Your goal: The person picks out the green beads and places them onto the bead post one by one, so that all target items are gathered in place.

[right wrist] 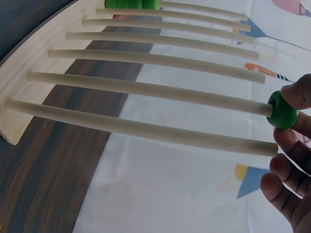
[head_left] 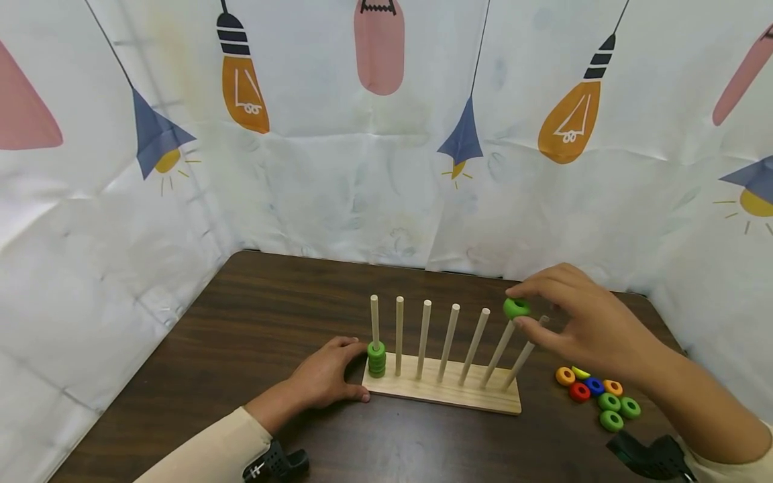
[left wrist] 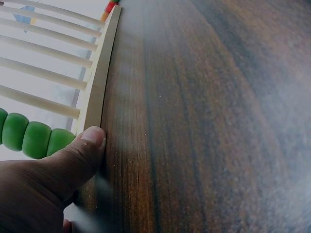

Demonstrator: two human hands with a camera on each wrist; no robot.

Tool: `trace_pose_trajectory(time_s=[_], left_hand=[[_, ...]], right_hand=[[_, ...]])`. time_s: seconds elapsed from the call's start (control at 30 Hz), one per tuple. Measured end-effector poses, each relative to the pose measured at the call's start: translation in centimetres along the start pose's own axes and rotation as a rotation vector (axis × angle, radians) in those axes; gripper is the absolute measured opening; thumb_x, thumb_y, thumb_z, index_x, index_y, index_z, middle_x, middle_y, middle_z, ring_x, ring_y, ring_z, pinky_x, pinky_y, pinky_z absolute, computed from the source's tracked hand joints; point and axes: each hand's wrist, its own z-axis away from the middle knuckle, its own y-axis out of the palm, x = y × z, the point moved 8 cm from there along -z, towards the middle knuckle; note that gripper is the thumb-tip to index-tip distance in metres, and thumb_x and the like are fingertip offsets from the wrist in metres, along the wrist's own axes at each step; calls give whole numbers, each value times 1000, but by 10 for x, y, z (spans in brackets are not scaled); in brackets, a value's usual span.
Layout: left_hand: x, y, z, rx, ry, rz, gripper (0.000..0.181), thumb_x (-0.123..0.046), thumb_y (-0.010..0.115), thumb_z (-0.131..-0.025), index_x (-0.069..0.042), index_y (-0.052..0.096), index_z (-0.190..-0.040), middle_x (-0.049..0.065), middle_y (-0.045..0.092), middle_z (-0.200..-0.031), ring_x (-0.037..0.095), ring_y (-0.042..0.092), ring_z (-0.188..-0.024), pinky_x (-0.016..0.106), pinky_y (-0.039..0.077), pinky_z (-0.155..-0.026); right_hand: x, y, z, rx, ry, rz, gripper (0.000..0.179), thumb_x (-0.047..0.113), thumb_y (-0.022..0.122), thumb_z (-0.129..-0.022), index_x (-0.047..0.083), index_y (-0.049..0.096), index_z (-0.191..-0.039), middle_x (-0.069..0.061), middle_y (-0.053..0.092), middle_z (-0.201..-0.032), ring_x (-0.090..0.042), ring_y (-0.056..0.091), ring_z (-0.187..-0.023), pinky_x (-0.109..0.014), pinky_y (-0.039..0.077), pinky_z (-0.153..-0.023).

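Note:
A pale wooden peg board [head_left: 441, 394] with several upright pegs lies on the dark table. My left hand [head_left: 323, 377] grips its left end, thumb [left wrist: 90, 143] against the front edge. Several green rings [head_left: 377, 361] are stacked at the bottom of the leftmost peg. Over at the right, my right hand [head_left: 594, 329] pinches a single green ring [head_left: 516, 308] between thumb and fingers. In the right wrist view that ring [right wrist: 286, 111] sits right at the tip of the second peg from the right [right wrist: 155, 91]. The other pegs hold no rings.
Right of the board, below my right forearm, loose rings lie in a cluster: green [head_left: 611, 421], red [head_left: 579, 392], blue [head_left: 594, 386], orange [head_left: 565, 376] and a partly hidden yellow [head_left: 581, 372]. A white printed cloth [head_left: 338, 194] hangs behind and beside the table [head_left: 266, 302].

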Motion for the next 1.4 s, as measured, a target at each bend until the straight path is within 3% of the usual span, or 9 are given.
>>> trace_pose_trajectory(time_s=[0.2, 0.4, 0.57, 0.77, 1.03, 1.4], left_hand=[[0, 1, 0, 2, -2, 8, 80, -45, 92, -74, -17, 60, -142, 18, 50, -147, 39, 53, -131, 58, 49, -96], [0, 1, 1, 7, -8, 10, 80, -45, 92, -74, -17, 60, -142, 18, 50, -147, 39, 53, -130, 58, 49, -96], [1, 2, 1, 9, -5, 9, 79, -46, 92, -75, -17, 61, -142, 18, 50, -147, 39, 53, -130, 58, 49, -95], [1, 2, 1, 6, 5, 11, 78, -46, 91, -75, -17, 61, -141, 18, 50, -147, 39, 53, -130, 58, 49, -94], [0, 2, 1, 3, 7, 13, 78, -46, 91, -75, -17, 61, -141, 18, 50, -147, 40, 53, -130, 59, 49, -94], [1, 1, 0, 8, 8, 9, 78, -46, 91, -76, -17, 61, -141, 18, 50, -148, 40, 52, -131, 58, 49, -96]], right_hand=[[4, 2, -4, 8, -3, 1, 48, 6, 88, -75, 23, 73, -118, 12, 65, -114, -10, 57, -105, -21, 44, -83], [7, 6, -8, 37, 21, -17, 43, 9, 86, -80, 24, 72, -118, 12, 64, -116, -11, 56, -105, -25, 48, -73], [9, 10, -12, 51, 28, -10, 40, 13, 86, -82, 24, 72, -118, 13, 64, -115, -9, 56, -106, -32, 50, -75], [12, 15, -17, 46, -6, -15, 38, 13, 85, -82, 22, 73, -116, 14, 63, -112, -6, 55, -100, -30, 51, -75], [16, 19, -24, 40, -34, -23, 38, 14, 86, -81, 21, 73, -116, 13, 64, -113, -10, 58, -106, -35, 52, -80], [19, 25, -31, 39, -39, -40, 35, 16, 86, -82, 20, 73, -115, 12, 64, -113, -9, 57, -103, -31, 50, -74]])
